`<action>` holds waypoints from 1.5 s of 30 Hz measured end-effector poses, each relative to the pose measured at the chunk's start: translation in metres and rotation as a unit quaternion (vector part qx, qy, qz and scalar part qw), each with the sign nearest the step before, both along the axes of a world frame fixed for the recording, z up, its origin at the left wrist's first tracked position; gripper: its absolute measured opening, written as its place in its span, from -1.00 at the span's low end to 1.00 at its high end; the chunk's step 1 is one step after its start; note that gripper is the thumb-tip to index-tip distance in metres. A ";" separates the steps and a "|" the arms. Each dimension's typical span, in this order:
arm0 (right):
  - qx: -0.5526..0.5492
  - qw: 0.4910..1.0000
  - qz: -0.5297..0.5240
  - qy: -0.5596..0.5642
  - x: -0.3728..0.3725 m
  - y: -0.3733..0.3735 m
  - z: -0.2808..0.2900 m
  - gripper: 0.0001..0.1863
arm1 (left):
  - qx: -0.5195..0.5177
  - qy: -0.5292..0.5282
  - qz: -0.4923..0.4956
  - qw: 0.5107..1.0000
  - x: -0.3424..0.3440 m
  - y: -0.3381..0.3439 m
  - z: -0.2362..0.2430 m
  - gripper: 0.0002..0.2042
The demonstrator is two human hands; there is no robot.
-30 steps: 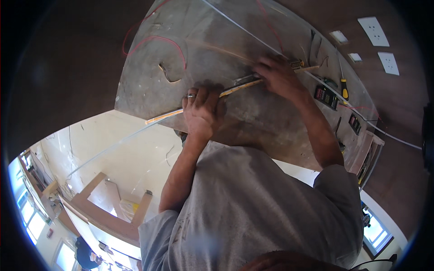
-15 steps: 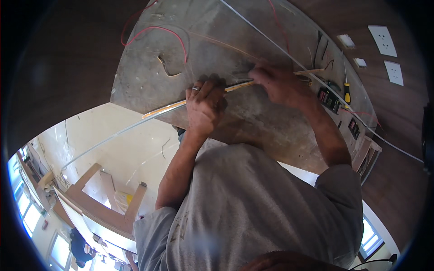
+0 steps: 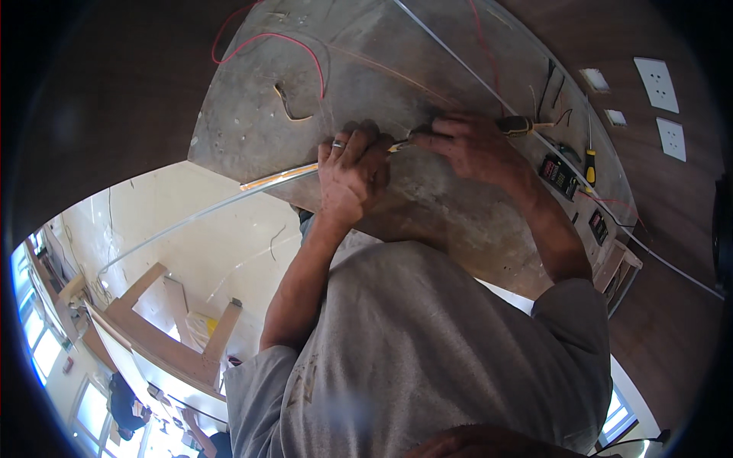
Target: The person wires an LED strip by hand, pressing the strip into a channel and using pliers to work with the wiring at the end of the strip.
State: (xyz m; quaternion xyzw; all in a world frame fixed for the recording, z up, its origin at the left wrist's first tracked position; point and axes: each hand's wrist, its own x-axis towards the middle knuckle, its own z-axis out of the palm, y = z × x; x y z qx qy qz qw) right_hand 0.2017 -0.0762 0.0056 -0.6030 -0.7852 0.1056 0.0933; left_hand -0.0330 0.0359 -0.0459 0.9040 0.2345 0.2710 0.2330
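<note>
My left hand (image 3: 353, 168), with a ring on one finger, has its fingers curled over a long thin strip (image 3: 282, 175), pale and orange, lying slantwise along the grey worktop (image 3: 244, 130). To its right, my right hand (image 3: 477, 153) is pinched at the strip on a small dark piece that I cannot make out. Just beyond it lies a black and yellow tool (image 3: 516, 125). A red wire (image 3: 305, 47) and a short bent wire piece (image 3: 289, 107) lie on the worktop. A grey conduit (image 3: 458, 61) crosses it.
Right of my arm are a yellow-handled screwdriver (image 3: 590, 166), two dark packages (image 3: 557, 174) and wall sockets (image 3: 655, 84). Wooden framing (image 3: 160, 320) stands over the pale floor (image 3: 191, 198) at lower left, with other people (image 3: 126, 404) beyond it.
My right hand has shifted slightly, uncovering more of the black and yellow tool beside it. My left hand stays on the strip. The whole view has shifted a little.
</note>
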 end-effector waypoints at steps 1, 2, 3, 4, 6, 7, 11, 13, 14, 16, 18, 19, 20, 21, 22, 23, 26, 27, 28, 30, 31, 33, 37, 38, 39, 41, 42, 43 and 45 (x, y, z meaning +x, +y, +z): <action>0.000 1.000 0.000 0.000 0.000 0.000 -0.001 -0.52 | -0.004 0.000 0.002 1.000 0.001 0.000 0.003 -0.65; 0.005 1.000 -0.003 0.000 -0.001 -0.001 -0.001 -0.52 | -0.008 -0.001 0.003 1.000 0.001 0.000 0.004 -0.66; 0.011 1.000 -0.007 0.000 -0.001 -0.001 -0.002 -0.51 | -0.007 -0.001 0.003 1.000 0.001 0.000 0.002 -0.66; 0.011 1.000 -0.007 0.000 -0.002 -0.002 -0.002 -0.51 | -0.008 0.007 0.003 1.000 0.001 -0.001 -0.001 -0.65; -0.011 1.000 -0.014 -0.022 -0.002 -0.002 0.000 -0.59 | -0.009 0.016 0.004 1.000 0.002 0.000 -0.002 -0.65; -0.010 1.000 -0.014 -0.022 -0.003 -0.003 0.000 -0.59 | -0.005 0.009 0.004 1.000 0.004 0.001 -0.001 -0.66; 0.007 0.999 -0.017 -0.040 -0.006 -0.005 -0.002 -0.58 | -0.013 -0.010 0.007 1.000 0.005 0.002 -0.002 -0.70; 0.013 0.999 -0.015 -0.044 -0.006 -0.006 -0.001 -0.57 | -0.014 -0.007 0.004 1.000 0.005 0.002 -0.002 -0.72; 0.008 0.999 -0.016 -0.049 -0.007 -0.007 0.001 -0.56 | -0.016 -0.002 0.003 1.000 0.004 0.002 -0.001 -0.73; 0.002 0.998 -0.015 -0.054 -0.009 -0.007 0.002 -0.55 | -0.015 0.001 0.003 1.000 0.004 0.001 -0.001 -0.73; -0.026 0.998 -0.023 -0.055 -0.009 -0.008 0.002 -0.54 | -0.014 0.004 0.004 1.000 0.004 0.001 -0.002 -0.72; -0.026 0.998 -0.022 -0.055 -0.009 -0.008 0.001 -0.54 | -0.009 -0.005 0.005 1.000 0.004 0.001 -0.002 -0.72; -0.026 0.998 -0.022 -0.054 -0.009 -0.008 0.000 -0.55 | -0.005 -0.014 0.004 1.000 0.005 0.002 -0.002 -0.72; -0.026 0.998 -0.022 -0.053 -0.009 -0.008 -0.001 -0.56 | -0.006 -0.015 0.005 1.000 0.005 0.002 -0.003 -0.72; -0.027 0.998 -0.022 -0.054 -0.009 -0.008 -0.002 -0.56 | -0.010 -0.014 0.006 1.000 0.005 0.001 -0.004 -0.72; -0.014 0.998 -0.018 -0.059 -0.010 -0.008 -0.003 -0.56 | -0.014 -0.012 0.007 1.000 0.005 0.001 -0.005 -0.72; 0.003 0.998 -0.015 -0.061 -0.011 -0.007 -0.003 -0.57 | -0.013 0.003 0.007 1.000 0.004 0.001 -0.007 -0.73; 0.008 0.998 -0.017 -0.056 -0.011 -0.007 -0.003 -0.57 | -0.013 0.003 0.007 1.000 0.004 0.001 -0.007 -0.73; 0.008 0.998 -0.016 -0.057 -0.012 -0.006 -0.003 -0.57 | -0.008 0.003 0.008 1.000 0.004 0.001 -0.008 -0.73; -0.007 0.998 -0.015 -0.058 -0.012 -0.007 -0.003 -0.58 | -0.002 0.003 0.008 1.000 0.003 0.000 -0.008 -0.73; -0.007 0.998 -0.015 -0.058 -0.012 -0.007 -0.003 -0.58 | -0.001 0.007 0.009 1.000 0.003 0.000 -0.008 -0.72; 0.003 0.998 -0.001 -0.058 -0.012 -0.006 -0.003 -0.61 | -0.001 0.011 0.010 1.000 0.003 -0.001 -0.008 -0.72; 0.003 0.998 -0.001 -0.056 -0.016 -0.004 0.004 -0.62 | -0.001 0.006 0.013 1.000 0.002 -0.003 -0.010 -0.71; 0.007 0.998 0.000 -0.058 -0.016 -0.003 0.005 -0.64 | 0.003 0.001 0.015 1.000 0.002 -0.003 -0.010 -0.70; 0.010 0.998 0.001 -0.060 -0.017 -0.003 0.005 -0.65 | 0.002 0.001 0.015 1.000 0.001 -0.003 -0.010 -0.70; 0.006 0.997 0.005 -0.070 -0.016 -0.002 0.006 -0.66 | -0.007 -0.008 0.005 1.000 0.002 -0.001 -0.009 -0.68; 0.002 0.997 0.009 -0.080 -0.016 -0.001 0.006 -0.67 | -0.007 -0.009 0.005 1.000 0.001 -0.001 -0.008 -0.68; 0.002 0.997 0.009 -0.081 -0.015 0.000 0.006 -0.67 | -0.017 -0.003 0.006 1.000 0.001 -0.001 -0.006 -0.68; 0.001 0.996 0.011 -0.087 -0.015 0.001 0.005 -0.68 | -0.027 0.001 0.007 1.000 0.002 -0.001 -0.006 -0.67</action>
